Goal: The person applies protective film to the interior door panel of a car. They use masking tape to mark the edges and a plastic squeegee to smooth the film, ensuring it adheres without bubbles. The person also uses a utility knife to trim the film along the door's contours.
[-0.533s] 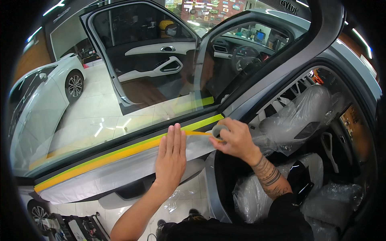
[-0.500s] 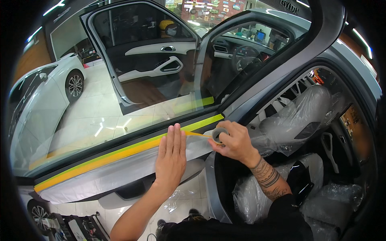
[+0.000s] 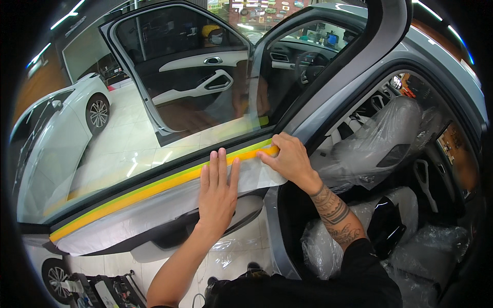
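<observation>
Carefully smooth the long, flat orange adhesive tape [image 3: 154, 189], running just below the thin yellow-green strip [image 3: 250, 147] along the top of the shiny white sheet [image 3: 154, 210], with your spread left hand [image 3: 218, 194] flat across it, and draw it taut with your right hand [image 3: 290, 160] pinched on its right end.

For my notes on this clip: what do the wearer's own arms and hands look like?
Both the left hand and the right hand are bare, with no gloves, rings or watch visible. The right forearm carries dark tattoos: bands and patterned shapes between wrist and elbow. The left forearm shows no markings. A black short sleeve covers the right upper arm.
</observation>
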Motion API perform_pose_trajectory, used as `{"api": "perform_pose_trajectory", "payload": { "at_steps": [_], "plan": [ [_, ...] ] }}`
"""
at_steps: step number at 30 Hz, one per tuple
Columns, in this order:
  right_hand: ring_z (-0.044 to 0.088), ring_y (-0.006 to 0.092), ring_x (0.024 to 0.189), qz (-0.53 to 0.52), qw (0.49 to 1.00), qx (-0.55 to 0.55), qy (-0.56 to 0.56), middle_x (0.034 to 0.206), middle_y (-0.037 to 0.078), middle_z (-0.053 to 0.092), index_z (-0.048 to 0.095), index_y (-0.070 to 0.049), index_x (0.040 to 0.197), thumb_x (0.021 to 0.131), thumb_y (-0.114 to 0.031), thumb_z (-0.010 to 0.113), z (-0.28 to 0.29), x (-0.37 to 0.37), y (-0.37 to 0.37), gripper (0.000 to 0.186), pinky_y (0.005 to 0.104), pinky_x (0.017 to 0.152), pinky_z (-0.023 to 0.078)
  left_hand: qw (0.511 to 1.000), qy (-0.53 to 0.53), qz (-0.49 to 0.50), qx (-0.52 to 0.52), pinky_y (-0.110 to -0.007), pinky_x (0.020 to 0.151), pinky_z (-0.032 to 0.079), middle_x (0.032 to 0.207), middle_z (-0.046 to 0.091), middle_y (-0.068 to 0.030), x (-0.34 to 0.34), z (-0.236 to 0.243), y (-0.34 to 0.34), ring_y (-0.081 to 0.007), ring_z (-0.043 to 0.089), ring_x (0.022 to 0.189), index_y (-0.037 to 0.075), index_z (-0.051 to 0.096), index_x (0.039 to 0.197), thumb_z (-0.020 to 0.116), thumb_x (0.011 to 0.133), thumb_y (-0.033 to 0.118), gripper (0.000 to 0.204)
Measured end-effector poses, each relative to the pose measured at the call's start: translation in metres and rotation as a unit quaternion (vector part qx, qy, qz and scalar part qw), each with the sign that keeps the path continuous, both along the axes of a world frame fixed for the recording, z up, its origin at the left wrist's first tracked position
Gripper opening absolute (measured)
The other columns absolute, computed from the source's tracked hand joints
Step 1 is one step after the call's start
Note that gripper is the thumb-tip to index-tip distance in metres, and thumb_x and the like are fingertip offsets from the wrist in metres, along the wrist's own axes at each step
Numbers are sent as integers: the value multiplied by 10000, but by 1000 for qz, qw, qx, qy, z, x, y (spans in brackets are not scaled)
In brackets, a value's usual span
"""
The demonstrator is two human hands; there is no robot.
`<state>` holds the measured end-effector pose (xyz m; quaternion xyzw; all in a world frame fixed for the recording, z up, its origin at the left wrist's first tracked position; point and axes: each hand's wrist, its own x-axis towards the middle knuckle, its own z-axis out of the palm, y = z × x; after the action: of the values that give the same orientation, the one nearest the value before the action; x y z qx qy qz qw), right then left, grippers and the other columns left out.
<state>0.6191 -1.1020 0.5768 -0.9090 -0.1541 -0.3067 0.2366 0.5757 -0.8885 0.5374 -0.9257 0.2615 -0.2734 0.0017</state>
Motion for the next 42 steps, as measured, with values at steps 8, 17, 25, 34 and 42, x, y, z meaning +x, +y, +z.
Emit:
{"api": "perform_pose_trajectory", "payload": {
  "at_steps": [8, 17, 25, 34, 42],
  "plan": [
    [634, 352, 774, 15, 1000, 5, 13, 881, 144, 598, 576, -11, 970, 758, -349, 803, -4, -7, 1, 459, 425, 642, 502, 999, -22, 34, 8, -542, 1116, 254, 1538, 318, -162, -5, 7, -12, -396, 268, 1429, 51, 445, 1420, 605, 826, 112, 617],
    [596, 245, 913, 74, 987, 130, -63, 1044, 133, 575, 547, -9, 1187, 736, -240, 824, -13, -39, 3, 577, 336, 776, 491, 998, -22, -10, 64, -414, 962, 409, 1287, 501, -118, 1, 38, -14, -304, 446, 1254, 23, 532, 1251, 780, 703, 210, 630],
    [529, 267, 682, 820, 487, 218, 205, 936, 145, 592, 701, -72, 985, 897, -164, 658, 48, -222, 29, 134, 358, 608, 464, 995, -5, -81, 60, -365, 820, 478, 1084, 544, -66, 29, 38, 1, -245, 524, 1054, 77, 658, 1064, 678, 817, 229, 291],
    [608, 244, 715, 708, 501, 92, 490, 890, 145, 659, 643, -45, 1095, 832, -229, 696, 2, -196, 29, 326, 363, 666, 464, 987, -61, -79, -124, -406, 759, 500, 917, 630, -120, -44, 44, 5, -296, 612, 924, 72, 710, 835, 630, 777, 208, 168],
    [695, 292, 815, 321, 746, -258, 524, 935, 153, 715, 582, -48, 1273, 849, -272, 711, -255, -184, 82, 496, 385, 728, 533, 859, 445, 110, -227, -496, 758, 473, 858, 649, -204, -265, -155, 263, -412, 608, 860, 14, 650, 843, 603, 877, 321, 312]
  ]
}}
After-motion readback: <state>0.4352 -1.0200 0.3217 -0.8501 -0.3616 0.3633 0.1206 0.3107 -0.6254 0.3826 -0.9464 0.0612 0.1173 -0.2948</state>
